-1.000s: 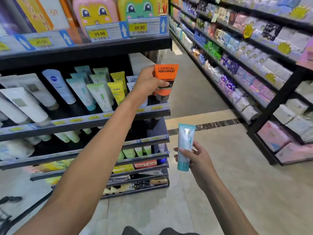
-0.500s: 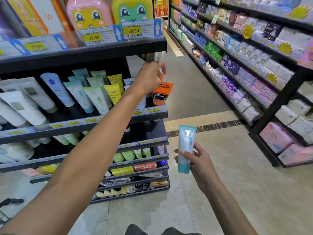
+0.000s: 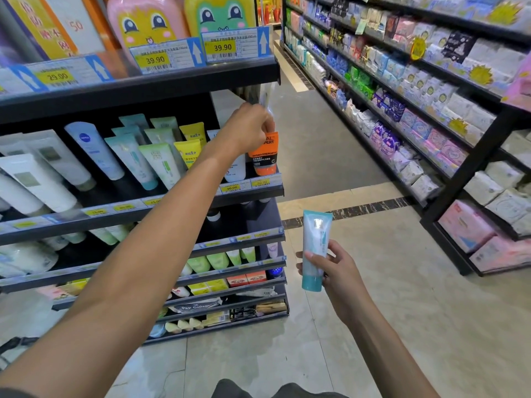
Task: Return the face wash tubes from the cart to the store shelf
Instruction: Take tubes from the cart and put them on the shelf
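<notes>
On the store shelf (image 3: 172,196), right end, we find the orange tube (image 3: 263,156) now standing seated, left hand (image 3: 250,130) still pinching its top; right hand (image 3: 333,268) grips the teal tube (image 3: 314,248), unshelved.

This was a shop, a personal-care aisle in a supermarket or drugstore. Black tiered shelves (image 3: 253,193) carried rows of face wash tubes (image 3: 129,156) behind yellow price tags (image 3: 222,47) reading 39.90 and 29.00, with blue arrow labels pointing up at the goods. Across the tiled floor (image 3: 402,311) a long rack (image 3: 471,165) stood packed with wrapped packets in pastel colours, some marked with yellow starburst stickers (image 3: 481,74).
</notes>
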Motion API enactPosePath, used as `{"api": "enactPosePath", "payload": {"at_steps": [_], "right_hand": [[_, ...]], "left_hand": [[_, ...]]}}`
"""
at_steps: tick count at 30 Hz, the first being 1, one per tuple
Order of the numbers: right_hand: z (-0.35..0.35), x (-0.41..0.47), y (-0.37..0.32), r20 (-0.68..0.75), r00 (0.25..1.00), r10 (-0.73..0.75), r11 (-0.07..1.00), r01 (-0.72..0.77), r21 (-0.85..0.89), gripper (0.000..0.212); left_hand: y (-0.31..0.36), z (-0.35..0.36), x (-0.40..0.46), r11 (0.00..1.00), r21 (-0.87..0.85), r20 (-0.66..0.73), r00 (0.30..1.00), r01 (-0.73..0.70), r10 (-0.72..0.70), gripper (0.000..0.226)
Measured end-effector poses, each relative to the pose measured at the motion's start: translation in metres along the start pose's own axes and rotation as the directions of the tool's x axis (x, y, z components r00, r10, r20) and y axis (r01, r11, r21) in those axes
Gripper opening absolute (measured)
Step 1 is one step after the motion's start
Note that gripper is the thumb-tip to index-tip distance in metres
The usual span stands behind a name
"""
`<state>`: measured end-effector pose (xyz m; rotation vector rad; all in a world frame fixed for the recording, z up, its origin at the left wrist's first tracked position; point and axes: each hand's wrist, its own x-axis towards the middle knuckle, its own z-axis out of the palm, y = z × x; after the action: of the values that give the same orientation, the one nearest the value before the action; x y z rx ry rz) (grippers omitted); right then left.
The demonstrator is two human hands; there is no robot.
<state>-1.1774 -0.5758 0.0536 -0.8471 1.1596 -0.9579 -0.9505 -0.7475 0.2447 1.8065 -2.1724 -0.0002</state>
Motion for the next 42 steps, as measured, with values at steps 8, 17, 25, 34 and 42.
{"api": "enactPosePath", "payload": {"at_steps": [8,17,25,34,42], "right_hand": [[0.001,-0.004,0.003,-0.012,1.0,0.014,1.0,-0.014,-0.008,0.04],[0.018,0.004,0.004,0.044,0.997,0.064,0.998,-0.063,-0.024,0.039],[0.056,0.011,0.008,0.151,0.984,0.095,0.995,-0.091,-0.036,0.049],[0.14,0.008,0.005,0.297,0.951,0.086,0.995,-0.067,-0.073,0.039],[0.232,-0.006,0.001,0.324,0.946,0.006,1.0,0.002,-0.025,0.05]], "left_hand": [[-0.001,0.004,-0.005,0.999,0.033,-0.007,1.0,-0.013,0.013,0.032],[-0.01,0.01,-0.096,0.993,-0.108,-0.323,0.946,-0.052,0.014,0.026],[-0.043,0.068,-0.246,0.862,-0.378,-0.126,0.904,0.337,-0.408,0.027],[-0.097,0.052,-0.32,0.768,-0.4,-0.17,0.782,0.501,-0.599,0.026],[-0.188,0.015,-0.336,0.828,-0.298,-0.249,0.798,0.475,-0.548,0.033]]}}
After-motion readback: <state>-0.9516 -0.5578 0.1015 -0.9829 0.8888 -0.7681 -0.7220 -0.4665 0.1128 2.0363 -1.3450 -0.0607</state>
